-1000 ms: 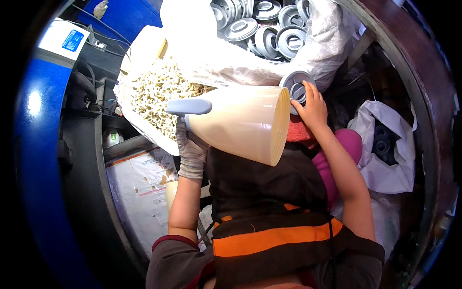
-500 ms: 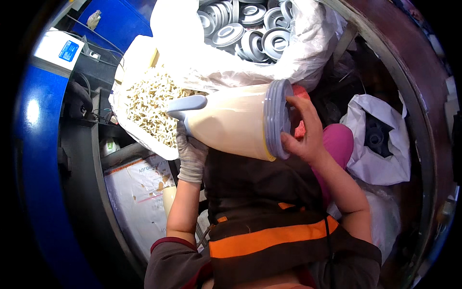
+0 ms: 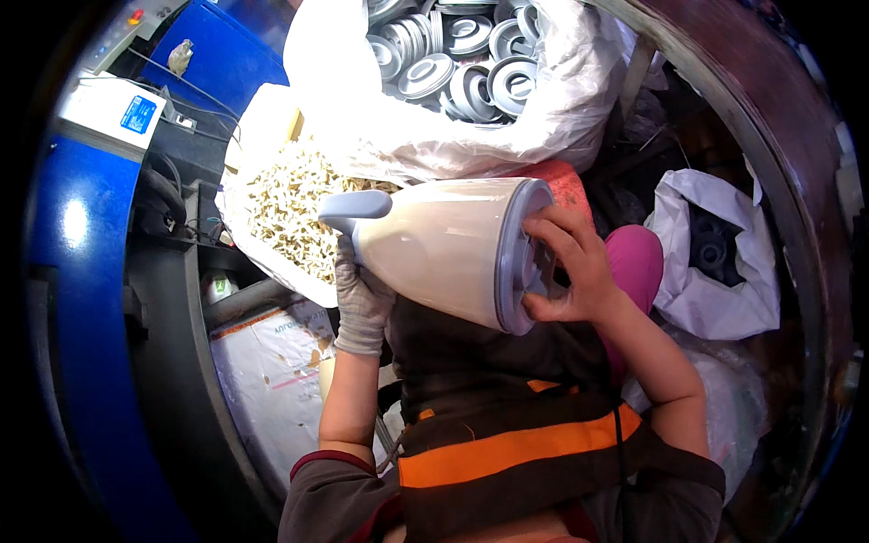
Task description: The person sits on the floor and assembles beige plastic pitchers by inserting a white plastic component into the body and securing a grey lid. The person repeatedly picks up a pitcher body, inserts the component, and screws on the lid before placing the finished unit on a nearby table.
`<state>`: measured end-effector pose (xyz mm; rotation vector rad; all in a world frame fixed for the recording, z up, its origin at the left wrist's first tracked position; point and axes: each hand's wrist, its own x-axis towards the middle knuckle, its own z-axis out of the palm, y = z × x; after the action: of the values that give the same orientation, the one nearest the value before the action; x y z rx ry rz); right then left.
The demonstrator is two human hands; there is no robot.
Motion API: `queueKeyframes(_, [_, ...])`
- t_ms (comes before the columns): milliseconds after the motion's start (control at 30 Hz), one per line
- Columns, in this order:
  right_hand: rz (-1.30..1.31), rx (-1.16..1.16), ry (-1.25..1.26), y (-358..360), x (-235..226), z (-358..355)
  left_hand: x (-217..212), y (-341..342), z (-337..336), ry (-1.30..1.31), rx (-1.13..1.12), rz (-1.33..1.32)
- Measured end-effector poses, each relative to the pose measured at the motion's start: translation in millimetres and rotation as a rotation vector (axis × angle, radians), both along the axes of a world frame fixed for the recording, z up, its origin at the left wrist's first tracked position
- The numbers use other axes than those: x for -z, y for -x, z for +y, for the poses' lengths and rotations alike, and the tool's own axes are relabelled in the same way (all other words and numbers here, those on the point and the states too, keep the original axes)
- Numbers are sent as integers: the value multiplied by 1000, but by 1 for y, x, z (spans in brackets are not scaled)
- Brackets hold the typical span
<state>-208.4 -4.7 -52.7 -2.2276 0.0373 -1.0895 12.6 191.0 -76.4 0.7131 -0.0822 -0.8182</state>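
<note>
A cream-coloured plastic jug lies sideways above my lap, its narrow end to the left and its wide end to the right. A grey handle sticks out at the narrow end. My left hand, in a pale knitted glove, is closed around that narrow end from below; some of its fingers are hidden behind the jug. At the wide end, a grey lid sits in the mouth. My bare right hand grips the lid, thumb low and fingers high.
Ahead, a large white plastic bag holds many grey lids. A white sack of small pale pieces stands at left. Another white sack with dark round parts is at right. Blue machinery borders the left, a metal frame the right.
The lid's ribbed edge, which stood out from the wide end, has gone into the jug's mouth. The wide end has tipped slightly down and toward me.
</note>
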Motion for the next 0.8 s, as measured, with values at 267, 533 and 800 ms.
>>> queueKeyframes(267, [157,-29,-1078,0,44,8,-12,-3,9,-7,-177,-416])
queueKeyframes(533, [540,-419,-2084,8,63,38,-52,8,18,-70,-215,-1026])
queueKeyframes(800, [184,-36,-1023,47,-34,36,-68,-7,-15,-195,-64,-1227])
